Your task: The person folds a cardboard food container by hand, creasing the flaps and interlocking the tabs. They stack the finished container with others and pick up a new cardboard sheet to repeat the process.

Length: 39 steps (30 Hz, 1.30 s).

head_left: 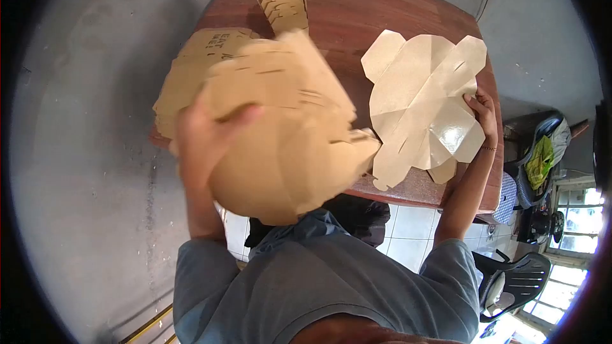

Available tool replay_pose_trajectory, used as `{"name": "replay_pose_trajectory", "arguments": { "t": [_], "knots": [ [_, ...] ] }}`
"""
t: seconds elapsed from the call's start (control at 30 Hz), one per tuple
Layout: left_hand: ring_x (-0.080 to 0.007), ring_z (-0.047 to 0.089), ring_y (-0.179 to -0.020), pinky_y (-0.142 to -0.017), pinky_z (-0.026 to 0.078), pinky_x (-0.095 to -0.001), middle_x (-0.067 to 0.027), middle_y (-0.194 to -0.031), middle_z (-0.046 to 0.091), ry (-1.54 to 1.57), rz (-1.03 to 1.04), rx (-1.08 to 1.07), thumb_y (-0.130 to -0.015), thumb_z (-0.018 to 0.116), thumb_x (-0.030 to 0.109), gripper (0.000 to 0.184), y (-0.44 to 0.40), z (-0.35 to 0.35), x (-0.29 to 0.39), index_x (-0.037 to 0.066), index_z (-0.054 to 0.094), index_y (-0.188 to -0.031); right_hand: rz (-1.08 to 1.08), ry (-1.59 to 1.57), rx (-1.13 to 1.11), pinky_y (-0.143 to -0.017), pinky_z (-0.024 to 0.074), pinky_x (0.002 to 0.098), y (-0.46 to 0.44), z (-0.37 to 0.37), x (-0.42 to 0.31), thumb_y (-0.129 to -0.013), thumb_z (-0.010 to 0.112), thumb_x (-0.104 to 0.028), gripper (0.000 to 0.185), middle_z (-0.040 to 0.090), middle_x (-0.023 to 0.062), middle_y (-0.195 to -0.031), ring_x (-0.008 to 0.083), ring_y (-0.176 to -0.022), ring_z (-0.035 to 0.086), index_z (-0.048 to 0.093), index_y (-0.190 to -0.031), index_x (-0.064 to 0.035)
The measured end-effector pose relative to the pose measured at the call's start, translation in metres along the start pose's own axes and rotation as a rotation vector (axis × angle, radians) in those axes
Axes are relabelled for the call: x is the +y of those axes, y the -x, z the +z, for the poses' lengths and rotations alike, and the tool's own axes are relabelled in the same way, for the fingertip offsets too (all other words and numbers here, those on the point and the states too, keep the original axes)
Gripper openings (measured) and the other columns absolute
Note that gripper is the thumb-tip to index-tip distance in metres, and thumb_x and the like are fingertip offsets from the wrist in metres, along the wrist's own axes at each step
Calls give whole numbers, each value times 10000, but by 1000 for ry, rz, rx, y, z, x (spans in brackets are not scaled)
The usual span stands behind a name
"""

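My left hand (pixel 213 134), a little blurred, grips the left side of a thick stack of flat cardboard box blanks (pixel 274 153), thumb on top and fingers hidden underneath. The stack is tilted up near my body, over the table's front edge. On the right, my right hand (pixel 484 111) pinches the right edge of an unfolded cardboard box blank (pixel 411 99), whose shiny face is up and whose fold lines and slots show. That blank's lower left corner is close to the stack; whether they touch I cannot tell.
The brown wooden table (pixel 347 0) carries another pile of flat blanks (pixel 182 83) at left, with black lettering. Folded, nested cardboard boxes (pixel 280 0) stand at the back. A grey wall (pixel 83 121) borders the left. Chairs (pixel 519 280) stand beyond the right side.
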<state>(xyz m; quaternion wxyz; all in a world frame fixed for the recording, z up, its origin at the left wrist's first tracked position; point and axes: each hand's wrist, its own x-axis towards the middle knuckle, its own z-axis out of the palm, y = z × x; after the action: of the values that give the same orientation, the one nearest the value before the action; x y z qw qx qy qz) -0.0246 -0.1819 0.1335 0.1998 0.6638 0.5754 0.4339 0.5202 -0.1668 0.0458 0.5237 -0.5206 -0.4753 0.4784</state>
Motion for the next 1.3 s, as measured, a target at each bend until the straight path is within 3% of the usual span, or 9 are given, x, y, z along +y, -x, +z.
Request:
{"name": "replay_pose_trajectory", "arguments": {
  "t": [0.07, 0.13, 0.3, 0.37, 0.47, 0.67, 0.9, 1.17, 1.3],
  "knots": [
    [-191, 691, -988, -893, 528, -330, -133, -1100, 734, 382, -114, 175, -741, 877, 230, 548, 7, -28, 12, 0, 668, -1193, -10, -5, -11, -800, 536, 266, -2, -6, 2, -935, 613, -49, 304, 717, 91, -1075, 133, -900, 687, 628, -1228, 32],
    [-196, 668, -984, -888, 515, -319, -135, -1101, 724, 4, -242, 278, -786, 842, 251, 543, -13, -78, -11, -30, 656, -1211, 15, 6, -34, -798, 535, 266, -2, -7, 2, -934, 616, -52, 307, 714, 88, -1084, 132, -900, 685, 628, -1228, 32],
    [-219, 678, -982, -865, 524, -343, -161, -1116, 714, -6, -283, 275, -828, 808, 383, 606, -100, -154, -80, -66, 652, -1205, 76, 86, -101, -791, 535, 264, -9, 0, 8, -933, 626, -58, 314, 706, 79, -1097, 125, -902, 679, 624, -1233, 35],
    [-226, 673, -1015, -878, 520, -341, -173, -1155, 700, -72, -523, 121, -813, 810, 441, 687, -140, -175, -135, -81, 640, -1225, 97, 92, -153, -780, 537, 265, -9, 12, 8, -929, 640, -56, 316, 707, 67, -1084, 120, -890, 676, 626, -1231, 38],
    [-268, 653, -1107, -934, 508, -367, -208, -1232, 664, -39, -558, -10, -786, 807, 516, 796, -165, -164, -214, -94, 618, -1262, 178, 143, -159, -772, 535, 258, -11, 15, 9, -926, 649, -49, 308, 706, 61, -1075, 114, -890, 672, 633, -1221, 39],
    [-344, 585, -1243, -1031, 466, -430, -248, -1325, 607, -324, -688, -78, -748, 752, 668, 950, -177, -129, -255, -75, 590, -1317, 256, 255, -137, -750, 527, 234, -7, 28, -3, -922, 672, -66, 308, 701, 40, -1049, 92, -877, 660, 644, -1218, 13],
    [-349, 545, -1293, -1065, 438, -425, -272, -1387, 550, -195, -453, -115, -743, 696, 746, 1092, -170, -124, -265, -138, 504, -1355, 251, 262, -150, -675, 492, 209, -11, 29, 4, -930, 678, -89, 294, 686, -6, -957, 50, -782, 625, 649, -1209, -3],
    [-421, 511, -1311, -1094, 392, -451, -342, -1406, 493, -602, -474, 29, -843, 596, 735, 1048, -172, -132, -269, -166, 453, -1360, 281, 233, -121, -695, 499, 221, -9, 45, -2, -915, 683, -90, 322, 691, 15, -1010, 64, -827, 638, 644, -1224, -8],
    [-393, 554, -1271, -1058, 428, -434, -273, -1383, 549, -701, -223, 97, -895, 588, 655, 871, -123, -125, -135, -58, 497, -1386, 244, 115, -97, -722, 512, 240, -15, 47, 15, -910, 675, -91, 343, 692, 39, -1040, 86, -866, 650, 642, -1241, -10]
  ]
}}
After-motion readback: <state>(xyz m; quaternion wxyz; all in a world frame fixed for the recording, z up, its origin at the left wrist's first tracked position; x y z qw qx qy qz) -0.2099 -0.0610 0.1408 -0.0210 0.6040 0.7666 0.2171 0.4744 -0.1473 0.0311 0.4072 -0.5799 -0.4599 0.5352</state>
